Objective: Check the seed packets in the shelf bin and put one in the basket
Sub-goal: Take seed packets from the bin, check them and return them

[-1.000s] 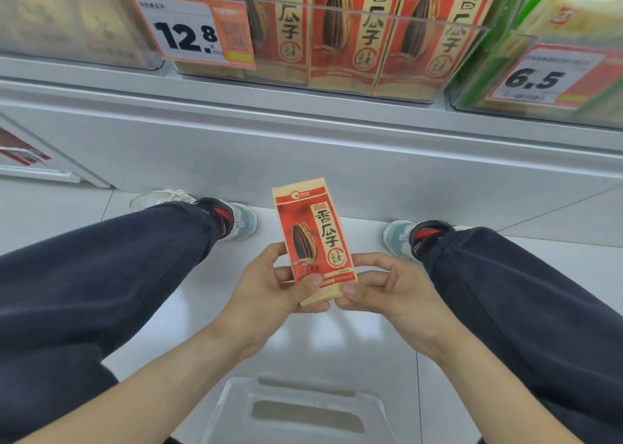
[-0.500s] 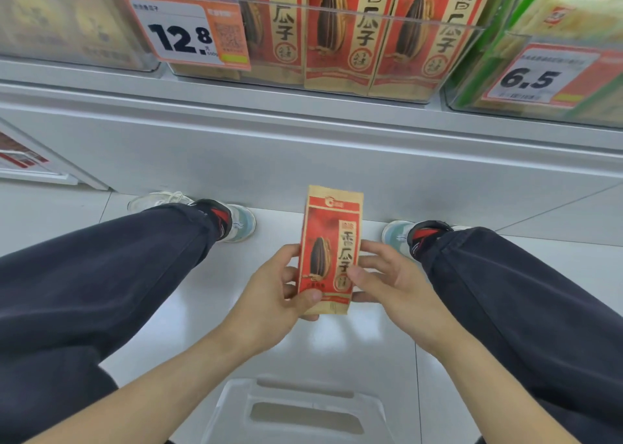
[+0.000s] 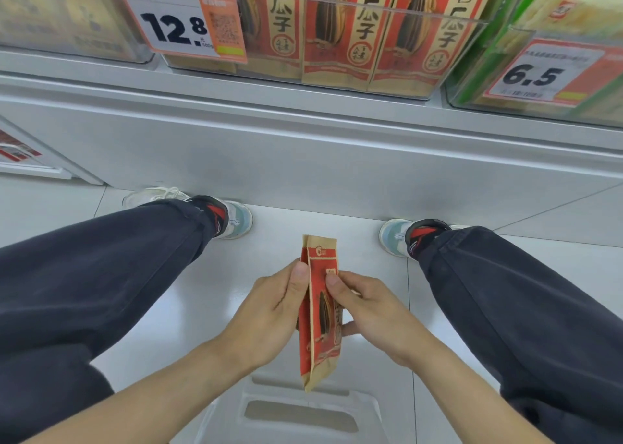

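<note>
Pinching the seed packet (image 3: pixel 320 312) edge-on between both hands, left hand (image 3: pixel 269 312) and right hand (image 3: pixel 374 322) (fingertip grip only), it may slip and miss the basket (image 3: pixel 374 406) below.

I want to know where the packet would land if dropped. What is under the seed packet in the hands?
Below the seed packet, held by the left hand and right hand, is the basket rim and handle slot, then white floor. The basket's inside is out of view.
</note>
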Available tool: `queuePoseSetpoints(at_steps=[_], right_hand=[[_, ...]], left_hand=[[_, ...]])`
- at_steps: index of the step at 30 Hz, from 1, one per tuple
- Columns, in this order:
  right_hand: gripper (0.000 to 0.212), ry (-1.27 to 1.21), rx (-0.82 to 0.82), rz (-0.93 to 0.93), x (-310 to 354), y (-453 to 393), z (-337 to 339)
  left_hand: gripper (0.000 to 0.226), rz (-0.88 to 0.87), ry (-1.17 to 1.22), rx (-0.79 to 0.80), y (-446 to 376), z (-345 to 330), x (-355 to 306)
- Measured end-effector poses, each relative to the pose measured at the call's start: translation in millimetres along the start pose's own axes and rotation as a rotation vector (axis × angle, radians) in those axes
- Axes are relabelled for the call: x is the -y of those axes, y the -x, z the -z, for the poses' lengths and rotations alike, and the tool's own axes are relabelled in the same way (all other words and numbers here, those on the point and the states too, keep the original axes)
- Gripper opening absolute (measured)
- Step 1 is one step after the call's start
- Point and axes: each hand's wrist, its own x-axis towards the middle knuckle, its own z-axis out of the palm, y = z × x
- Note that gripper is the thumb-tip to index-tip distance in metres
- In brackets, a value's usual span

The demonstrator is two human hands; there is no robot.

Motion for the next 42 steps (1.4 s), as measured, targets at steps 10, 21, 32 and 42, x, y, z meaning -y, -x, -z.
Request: queuePoseSetpoints(at_steps=[10,21,32,42], right_hand=[[0.070,0.033,-0.121,0.162,-1.5,0.5,-1.4],[0.032,0.019,-0.142,0.231,0.8,-2.2,-1.6],[0.046,0.050,0.004,0.170,-1.8,-5.1,-7.2],[0.041,-0.048,0.213,0.266,12.8,-0.5,2.1]], left_hand=[[0.036,0.018,0.000,0.081,-4.6,-1.1,-3.4],[0.011,-0.018,-0.028,-0.080,-5.6,-3.8,-0.9],[0.019,-0.041,0.006,-0.121,-6.8,-4.5,3.4],[0.025,-0.069,0.242,-0.161,-9.0,0.9,-3.0]])
